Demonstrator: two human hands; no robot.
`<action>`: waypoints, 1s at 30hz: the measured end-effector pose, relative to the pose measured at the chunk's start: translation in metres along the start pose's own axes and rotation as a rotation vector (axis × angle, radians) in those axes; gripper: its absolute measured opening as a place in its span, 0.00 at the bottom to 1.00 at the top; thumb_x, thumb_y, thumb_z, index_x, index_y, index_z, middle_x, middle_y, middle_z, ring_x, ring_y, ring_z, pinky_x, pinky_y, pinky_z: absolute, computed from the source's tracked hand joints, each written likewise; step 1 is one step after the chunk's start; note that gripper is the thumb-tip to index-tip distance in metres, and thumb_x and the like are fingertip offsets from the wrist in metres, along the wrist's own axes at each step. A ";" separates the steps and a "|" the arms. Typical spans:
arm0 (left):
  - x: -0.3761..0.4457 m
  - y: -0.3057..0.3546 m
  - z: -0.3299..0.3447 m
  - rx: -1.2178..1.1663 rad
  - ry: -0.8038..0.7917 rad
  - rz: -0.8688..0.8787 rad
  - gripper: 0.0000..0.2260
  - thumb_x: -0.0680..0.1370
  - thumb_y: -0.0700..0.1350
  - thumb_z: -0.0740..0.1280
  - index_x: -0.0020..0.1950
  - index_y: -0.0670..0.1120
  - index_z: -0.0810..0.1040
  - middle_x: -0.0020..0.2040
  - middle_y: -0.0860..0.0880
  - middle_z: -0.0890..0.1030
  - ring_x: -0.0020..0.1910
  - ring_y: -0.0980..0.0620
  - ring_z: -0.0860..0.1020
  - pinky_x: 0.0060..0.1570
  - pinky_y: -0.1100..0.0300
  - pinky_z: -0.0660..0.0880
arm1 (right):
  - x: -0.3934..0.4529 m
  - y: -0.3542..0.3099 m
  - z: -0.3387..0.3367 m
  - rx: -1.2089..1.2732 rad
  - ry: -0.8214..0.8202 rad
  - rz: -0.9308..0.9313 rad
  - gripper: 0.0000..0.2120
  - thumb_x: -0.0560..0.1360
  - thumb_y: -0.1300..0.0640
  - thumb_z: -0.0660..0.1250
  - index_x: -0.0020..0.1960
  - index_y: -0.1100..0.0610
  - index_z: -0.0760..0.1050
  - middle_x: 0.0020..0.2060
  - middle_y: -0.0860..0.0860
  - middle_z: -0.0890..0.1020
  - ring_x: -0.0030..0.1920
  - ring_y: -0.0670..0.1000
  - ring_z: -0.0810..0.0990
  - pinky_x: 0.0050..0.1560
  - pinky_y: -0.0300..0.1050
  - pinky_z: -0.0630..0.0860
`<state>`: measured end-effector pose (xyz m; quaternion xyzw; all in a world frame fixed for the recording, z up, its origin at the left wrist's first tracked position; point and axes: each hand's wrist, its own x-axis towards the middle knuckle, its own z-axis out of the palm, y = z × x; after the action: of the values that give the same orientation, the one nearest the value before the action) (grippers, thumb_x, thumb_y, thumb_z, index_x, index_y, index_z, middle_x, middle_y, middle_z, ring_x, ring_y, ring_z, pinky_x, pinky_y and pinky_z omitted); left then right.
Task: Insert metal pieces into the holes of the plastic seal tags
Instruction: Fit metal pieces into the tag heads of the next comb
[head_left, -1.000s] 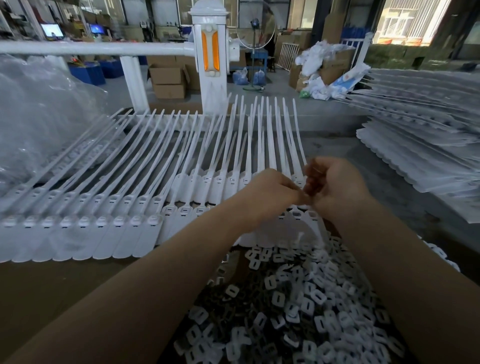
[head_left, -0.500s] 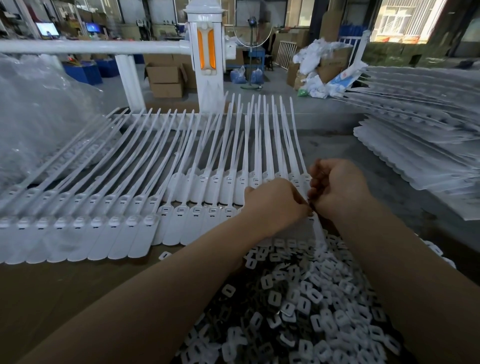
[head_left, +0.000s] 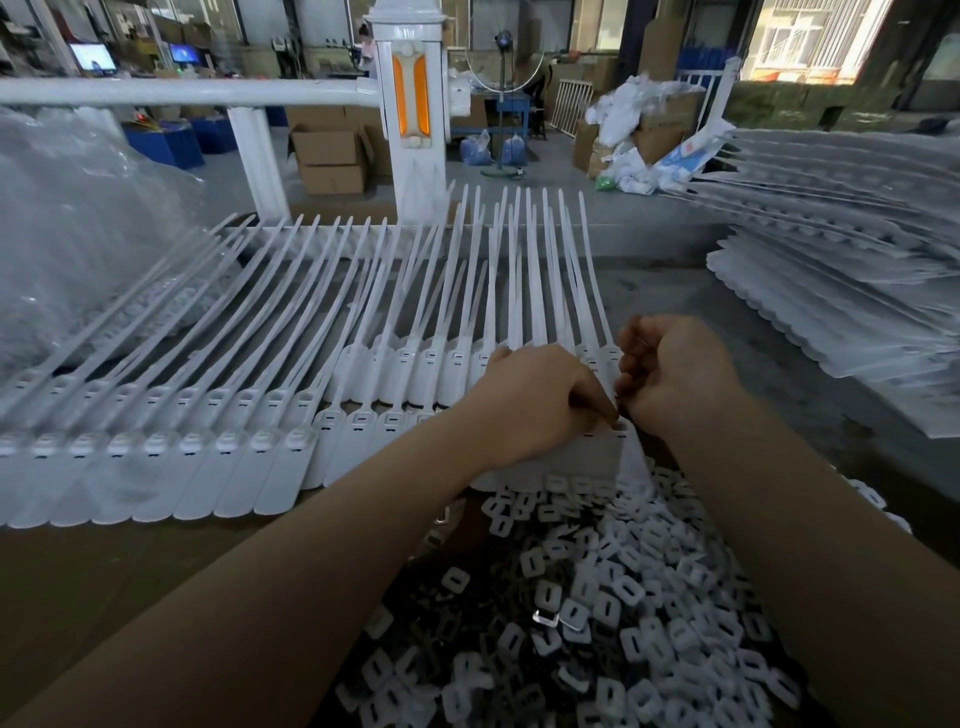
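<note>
The long white plastic seal tags (head_left: 291, 415) fanned across the middle of the frame look smooth and matt, with a faint sheen along their thin straps. The small square slotted metal pieces (head_left: 597, 613) heaped at lower centre are pale grey and dull, one bent piece glinting brightly. The brown cardboard sheet (head_left: 104, 582) at lower left is flat and matt. The clear plastic bag (head_left: 67, 228) at upper left is crinkled and glossy. The white painted railing post (head_left: 413, 130) at top centre shines smoothly.
</note>
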<state>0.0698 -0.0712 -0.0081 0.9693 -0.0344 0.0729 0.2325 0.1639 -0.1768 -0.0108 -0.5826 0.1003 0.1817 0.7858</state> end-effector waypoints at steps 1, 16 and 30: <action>-0.001 -0.002 -0.004 -0.022 -0.023 0.023 0.07 0.77 0.48 0.70 0.52 0.58 0.85 0.40 0.63 0.78 0.43 0.63 0.73 0.67 0.47 0.67 | 0.000 0.000 0.000 -0.005 -0.003 -0.004 0.09 0.75 0.62 0.60 0.37 0.56 0.72 0.30 0.49 0.71 0.26 0.46 0.65 0.23 0.36 0.63; -0.019 -0.007 -0.037 -0.139 -0.497 0.049 0.06 0.71 0.45 0.77 0.46 0.51 0.84 0.36 0.62 0.82 0.37 0.67 0.79 0.37 0.75 0.73 | -0.005 0.001 0.002 -0.017 -0.007 -0.023 0.08 0.77 0.60 0.62 0.40 0.56 0.73 0.30 0.48 0.74 0.28 0.46 0.66 0.28 0.40 0.64; -0.020 -0.041 -0.057 -0.593 -0.184 -0.341 0.02 0.75 0.42 0.72 0.47 0.46 0.84 0.41 0.49 0.86 0.37 0.58 0.83 0.36 0.70 0.77 | -0.026 0.003 0.006 -0.501 -0.266 -0.409 0.04 0.77 0.57 0.67 0.47 0.53 0.81 0.30 0.44 0.80 0.28 0.37 0.75 0.34 0.35 0.68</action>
<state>0.0468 -0.0084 0.0211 0.8539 0.0873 -0.0678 0.5086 0.1385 -0.1747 -0.0016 -0.7368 -0.1695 0.1136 0.6446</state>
